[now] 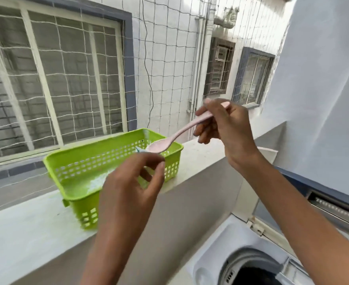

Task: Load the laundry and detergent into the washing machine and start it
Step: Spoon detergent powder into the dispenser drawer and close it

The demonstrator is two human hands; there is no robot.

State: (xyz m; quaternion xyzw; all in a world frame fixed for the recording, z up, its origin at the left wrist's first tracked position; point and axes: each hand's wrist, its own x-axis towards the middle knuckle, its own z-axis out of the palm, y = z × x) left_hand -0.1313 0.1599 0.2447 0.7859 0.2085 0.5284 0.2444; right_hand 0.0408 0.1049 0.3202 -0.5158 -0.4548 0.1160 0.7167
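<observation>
Spoon: we see the pink spoon [181, 132] slanting down, its bowl over the far end of the green basket [87, 212].
Right hand [227, 128]: thumb and fingers curled round the handle's upper end.
Left hand [128, 186]: raised in front of the basket, fingers loosely bent, thumb near the forefinger; we cannot tell whether it pinches anything.
Basket: stands on the pale ledge [25, 233], with something white inside.
Washing machine [231, 239]: below right, its dark drum mouth uncovered.
Beyond: netting [169, 58] in front of tiled walls.
</observation>
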